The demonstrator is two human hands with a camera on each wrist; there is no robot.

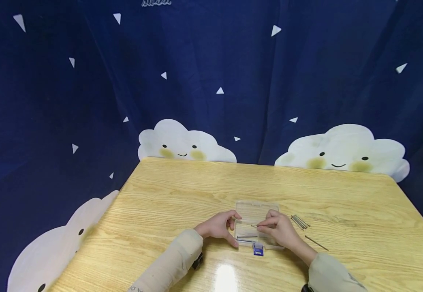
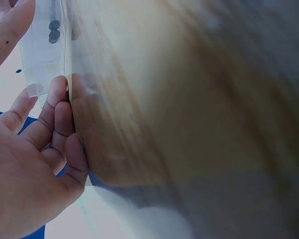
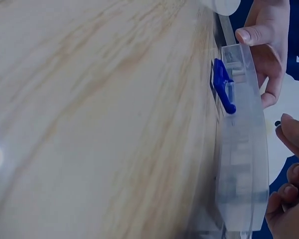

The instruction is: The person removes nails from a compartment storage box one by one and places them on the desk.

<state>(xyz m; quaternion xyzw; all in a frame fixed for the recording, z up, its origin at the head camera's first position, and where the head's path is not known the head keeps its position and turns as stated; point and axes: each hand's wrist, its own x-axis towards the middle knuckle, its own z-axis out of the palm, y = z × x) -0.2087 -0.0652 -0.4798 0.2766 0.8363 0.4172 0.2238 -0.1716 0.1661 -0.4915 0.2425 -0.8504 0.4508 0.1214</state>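
A clear plastic box (image 1: 268,242) lies on the table with its lid (image 1: 248,209) folded back and its blue latch (image 1: 258,250) towards me. My left hand (image 1: 221,224) grips the box's left end, thumb at the near corner and fingers farther back. Over the box, my right hand (image 1: 278,228) pinches a thin nail (image 1: 254,225) between thumb and fingertips, its free end pointing left. Beneath it, a few nails (image 1: 247,237) lie lengthwise in the left front part of the box. Round dark nail heads (image 2: 54,30) show through the plastic in the left wrist view.
Right of the box, several nails (image 1: 300,222) lie side by side on the wooden table (image 1: 182,182). One more nail (image 1: 316,243) lies apart, nearer my right forearm. A dark blue curtain (image 1: 204,52) with clouds and triangles hangs behind the table.
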